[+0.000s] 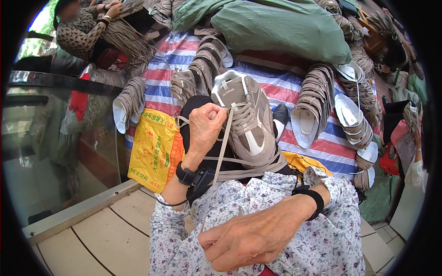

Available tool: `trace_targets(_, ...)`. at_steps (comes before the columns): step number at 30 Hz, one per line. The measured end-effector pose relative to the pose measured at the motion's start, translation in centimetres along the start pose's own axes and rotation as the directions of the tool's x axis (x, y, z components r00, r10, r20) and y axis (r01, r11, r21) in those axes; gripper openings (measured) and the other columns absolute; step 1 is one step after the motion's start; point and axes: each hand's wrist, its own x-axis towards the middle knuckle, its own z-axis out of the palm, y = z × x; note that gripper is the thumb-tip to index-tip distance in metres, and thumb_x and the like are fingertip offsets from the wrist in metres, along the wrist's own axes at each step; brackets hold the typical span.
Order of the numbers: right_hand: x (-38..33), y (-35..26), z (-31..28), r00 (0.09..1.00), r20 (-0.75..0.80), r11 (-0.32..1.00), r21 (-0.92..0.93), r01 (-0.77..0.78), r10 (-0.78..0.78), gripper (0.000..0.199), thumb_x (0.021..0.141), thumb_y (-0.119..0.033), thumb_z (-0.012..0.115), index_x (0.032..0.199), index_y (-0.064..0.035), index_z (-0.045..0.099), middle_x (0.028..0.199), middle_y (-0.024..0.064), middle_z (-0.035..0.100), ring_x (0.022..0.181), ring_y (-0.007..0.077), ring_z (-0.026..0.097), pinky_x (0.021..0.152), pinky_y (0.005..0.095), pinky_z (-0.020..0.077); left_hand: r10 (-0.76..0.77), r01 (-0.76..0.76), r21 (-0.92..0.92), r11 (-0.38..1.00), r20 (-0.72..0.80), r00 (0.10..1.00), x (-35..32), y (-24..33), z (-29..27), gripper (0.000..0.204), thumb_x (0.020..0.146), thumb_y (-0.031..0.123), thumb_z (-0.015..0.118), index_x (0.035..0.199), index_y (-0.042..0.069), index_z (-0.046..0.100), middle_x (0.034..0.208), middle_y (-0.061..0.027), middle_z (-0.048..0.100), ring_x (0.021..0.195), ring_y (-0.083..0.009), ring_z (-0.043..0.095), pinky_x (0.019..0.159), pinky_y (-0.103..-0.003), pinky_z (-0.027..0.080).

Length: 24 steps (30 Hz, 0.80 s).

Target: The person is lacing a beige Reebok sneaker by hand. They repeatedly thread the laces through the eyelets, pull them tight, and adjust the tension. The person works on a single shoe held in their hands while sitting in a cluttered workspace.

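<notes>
A grey-beige sneaker [251,119] rests on my lap, its toe toward me and laces partly threaded across the tongue. My left hand [205,126] is closed in a pinch at the left row of eyelets, on the shoelace. From there a flat beige shoelace [223,154] runs taut down toward my body. Low over my floral shirt, my right hand [248,241] is closed, and the lace leads to its curled fingers; the fingertips are partly hidden. More loose laces [248,173] lie across my lap below the toe.
Stacked shoe uppers [313,101] stand in rows on a striped plastic sheet [271,76]. A yellow printed sack [156,149] lies left of my knee. Large green sacks [281,32] sit at the back. A glass panel [60,142] borders the left. Another person [83,32] handles laces at upper left.
</notes>
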Motion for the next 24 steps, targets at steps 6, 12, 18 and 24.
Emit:
trace_targets(6, -0.2, 0.6, 1.4, 1.000, 0.005, 1.000, -0.002, 0.027, -0.027, 0.022, 0.085, -0.006, 0.061, 0.074, -0.0002, 0.044, 0.078, 0.0127, 0.045, 0.084, 0.0298, 0.044, 0.073, 0.0396, 0.0386, 0.024, -0.023, 0.105, 0.994, -0.006, 1.000, 0.4, 1.0, 0.9, 0.017, 0.083, 0.011, 0.067, 0.075, -0.004, 0.067, 0.051, 0.0009, 0.051, 0.049, -0.0031, 0.043, 0.046, -0.025, 0.036)
trace_targets(12, -1.0, 1.8, 1.2, 0.995, -0.097, 0.975, -0.223, 0.001, -0.023, 0.020, 0.086, -0.009, 0.061, 0.075, -0.0004, 0.047, 0.078, 0.0128, 0.049, 0.082, 0.0311, 0.051, 0.072, 0.0409, 0.0415, 0.063, -0.063, 0.089, 0.994, 0.001, 0.998, 1.2, 1.2, 2.2, 0.016, 0.084, 0.013, 0.066, 0.080, -0.003, 0.066, 0.052, -0.0062, 0.056, 0.047, -0.0123, 0.053, 0.048, -0.032, 0.042)
trace_targets(18, -6.2, 2.3, -3.4, 0.876, -0.464, 0.418, -0.775, -0.474, 0.133, 0.010, 0.076, -0.008, 0.067, 0.080, -0.0037, 0.058, 0.079, 0.0111, 0.058, 0.076, 0.0306, 0.061, 0.067, 0.0415, 0.0517, 0.301, -0.260, 0.374, 0.890, -0.056, 0.952, 0.1, 1.1, 1.2, 0.015, 0.085, 0.011, 0.066, 0.079, -0.002, 0.066, 0.051, -0.0079, 0.054, 0.044, -0.0110, 0.049, 0.048, -0.030, 0.040)
trace_targets(24, -9.3, 3.0, -11.0, 0.537, -0.829, 0.423, -0.547, -0.722, -0.157, 0.011, 0.077, 0.005, 0.064, 0.086, 0.0001, 0.062, 0.083, 0.0126, 0.061, 0.076, 0.0320, 0.060, 0.064, 0.0410, 0.0488, 0.263, -0.243, 0.262, 0.934, -0.044, 0.964, 1.5, 0.8, 3.0, 0.015, 0.086, 0.010, 0.065, 0.079, -0.003, 0.064, 0.052, -0.0069, 0.056, 0.046, -0.0098, 0.051, 0.048, -0.029, 0.041)
